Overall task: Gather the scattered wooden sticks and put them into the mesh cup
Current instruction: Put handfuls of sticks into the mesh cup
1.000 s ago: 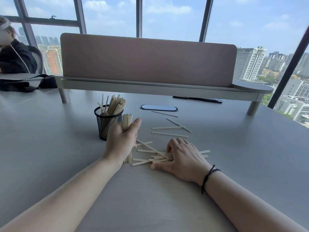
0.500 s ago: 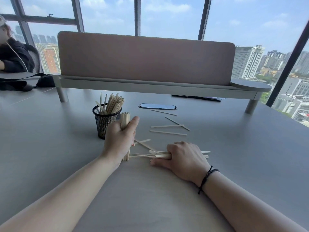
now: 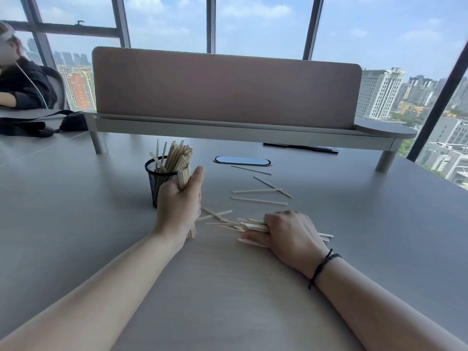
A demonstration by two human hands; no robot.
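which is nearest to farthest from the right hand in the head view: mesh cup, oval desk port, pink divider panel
From the right hand:
1. mesh cup, far-left, by the left hand
2. oval desk port, straight beyond
3. pink divider panel, at the desk's back

The first two are close to call.

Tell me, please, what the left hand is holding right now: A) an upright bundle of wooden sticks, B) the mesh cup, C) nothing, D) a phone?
A: the left hand is closed around an upright bundle of sticks just in front of the mesh cup, with stick ends showing above and below the fist.
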